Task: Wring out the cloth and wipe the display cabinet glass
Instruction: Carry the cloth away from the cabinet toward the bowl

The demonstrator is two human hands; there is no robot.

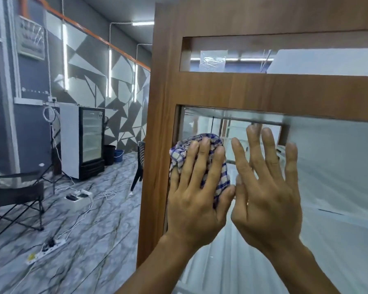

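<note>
A blue-and-white checked cloth [220,166] is bunched against the display cabinet glass [331,177], near the pane's upper left corner. My left hand [197,194] lies flat over the cloth and presses it to the pane, fingers spread across it. My right hand [266,187] is just beside it to the right, palm flat on the bare glass with fingers apart and nothing in it. The cabinet's brown wooden frame [159,145] runs down the left of the pane and across its top.
A smaller upper glass panel [306,60] sits above a wooden rail. On the marble floor to the left lie power strips and cables [51,247], a folding chair [15,200], a drinks fridge [87,143], a blue bucket [118,155] and a dark plastic chair [139,164].
</note>
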